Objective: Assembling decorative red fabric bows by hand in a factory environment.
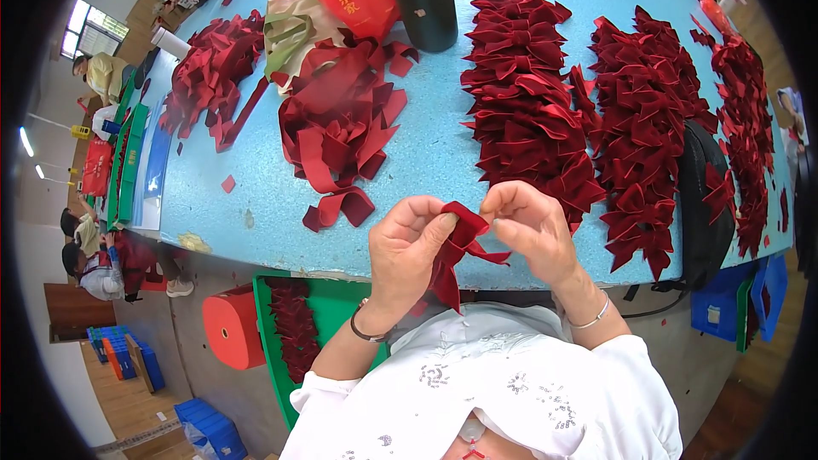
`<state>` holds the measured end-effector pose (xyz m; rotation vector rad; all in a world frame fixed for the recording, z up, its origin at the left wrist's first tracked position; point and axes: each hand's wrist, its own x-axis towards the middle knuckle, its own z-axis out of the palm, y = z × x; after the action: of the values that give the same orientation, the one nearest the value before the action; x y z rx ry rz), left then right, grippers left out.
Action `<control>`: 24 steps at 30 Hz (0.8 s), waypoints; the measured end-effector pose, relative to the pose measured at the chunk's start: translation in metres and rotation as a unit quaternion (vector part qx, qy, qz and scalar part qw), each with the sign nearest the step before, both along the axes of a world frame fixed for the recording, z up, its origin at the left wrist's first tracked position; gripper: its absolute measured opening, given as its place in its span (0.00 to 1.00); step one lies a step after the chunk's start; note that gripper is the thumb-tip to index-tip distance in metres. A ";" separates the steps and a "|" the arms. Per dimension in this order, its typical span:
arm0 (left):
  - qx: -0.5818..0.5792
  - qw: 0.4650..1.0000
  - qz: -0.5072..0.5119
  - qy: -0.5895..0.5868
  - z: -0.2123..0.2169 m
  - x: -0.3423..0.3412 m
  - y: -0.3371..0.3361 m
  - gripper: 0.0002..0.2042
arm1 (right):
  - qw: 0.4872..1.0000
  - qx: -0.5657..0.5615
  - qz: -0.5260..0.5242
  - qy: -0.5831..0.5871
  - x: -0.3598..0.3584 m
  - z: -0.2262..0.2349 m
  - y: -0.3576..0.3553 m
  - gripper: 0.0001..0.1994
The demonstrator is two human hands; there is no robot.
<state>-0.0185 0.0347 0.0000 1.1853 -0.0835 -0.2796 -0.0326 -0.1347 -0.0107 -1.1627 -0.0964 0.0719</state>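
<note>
Our left hand (402,247) pinches dark-red ribbon (449,271); our right hand (541,234) curls beside it, we cannot tell whether gripping. Red bows (521,89) piled on blue desk (430,149).

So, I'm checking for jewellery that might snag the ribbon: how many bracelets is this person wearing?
2 in view: a dark bracelet on the left wrist and a slim silver-coloured bracelet on the right wrist. Any under the white sleeves would be hidden.

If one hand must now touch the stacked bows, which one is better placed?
Probably the right hand: it is closer to the nearest bow row, while the left hand pinches the red ribbon.
</note>
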 end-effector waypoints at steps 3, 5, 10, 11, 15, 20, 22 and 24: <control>0.036 0.998 0.015 -0.040 -0.002 -0.001 -0.004 0.09 | 0.988 -0.075 -0.107 -0.082 -0.001 0.005 0.007 0.07; 0.067 0.994 0.029 -0.077 -0.004 -0.001 -0.007 0.12 | 0.980 -0.167 -0.081 -0.067 -0.004 0.008 0.004 0.07; 0.059 0.998 -0.020 -0.021 0.005 -0.002 -0.005 0.19 | 0.963 -0.230 -0.106 -0.092 -0.006 -0.001 0.001 0.06; 0.070 0.996 -0.031 -0.036 0.004 -0.003 -0.005 0.20 | 0.963 -0.230 -0.105 -0.092 -0.007 0.000 0.001 0.06; 0.090 0.993 -0.061 -0.048 0.004 -0.002 -0.003 0.25 | 0.975 -0.188 -0.109 -0.037 -0.009 0.001 0.001 0.06; 0.071 0.994 -0.075 0.039 0.005 0.001 0.006 0.27 | 0.987 0.043 -0.155 -0.003 0.002 -0.011 -0.005 0.06; 0.062 0.993 -0.076 0.064 0.007 0.002 0.008 0.27 | 0.990 -0.013 -0.139 0.026 0.002 -0.006 -0.007 0.07; 0.091 0.991 -0.088 0.040 0.016 0.004 0.006 0.26 | 0.993 -0.048 -0.109 0.007 -0.001 0.001 -0.005 0.06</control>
<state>-0.0143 0.0412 0.0157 1.3493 -0.0934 -0.4980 -0.0334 -0.1395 -0.0101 -1.2616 0.0483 -0.1094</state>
